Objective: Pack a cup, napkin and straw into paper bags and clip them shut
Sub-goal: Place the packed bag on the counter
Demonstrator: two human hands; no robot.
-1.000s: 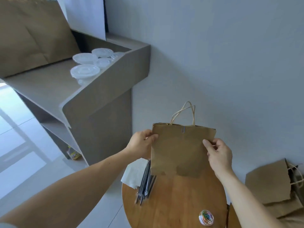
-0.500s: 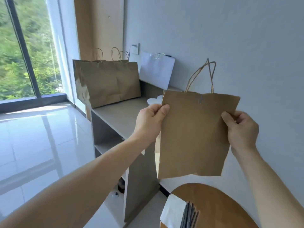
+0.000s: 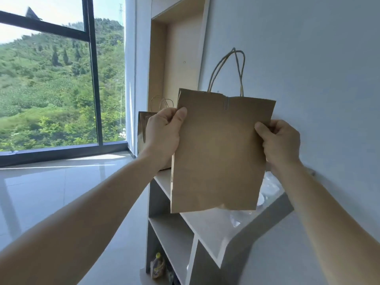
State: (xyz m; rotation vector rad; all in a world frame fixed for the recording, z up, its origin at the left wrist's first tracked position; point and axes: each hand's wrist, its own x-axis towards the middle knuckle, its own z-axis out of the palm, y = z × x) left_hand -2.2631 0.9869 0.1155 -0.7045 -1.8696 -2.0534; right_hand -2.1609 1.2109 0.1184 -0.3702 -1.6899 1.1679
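A brown paper bag [image 3: 220, 153] with twine handles hangs upright in the air in front of me, above the grey shelf unit. A metal paper clip [image 3: 226, 103] sits on the middle of its top edge. My left hand [image 3: 162, 134] pinches the bag's left edge, thumb on the front. My right hand [image 3: 278, 142] pinches the right edge the same way. Clear plastic cup lids [image 3: 267, 192] show on the shelf just right of and below the bag, partly hidden by it.
The grey shelf unit [image 3: 205, 225] stands against the white wall [image 3: 318, 79]. More brown paper bags [image 3: 144, 128] stand at its far end behind my left hand. A large window [image 3: 51, 89] and a glossy tiled floor [image 3: 61, 192] lie to the left.
Both hands have lifted the bag off the round wooden table and carried it up and left over the shelf unit. The table, napkin and straws have left the view.
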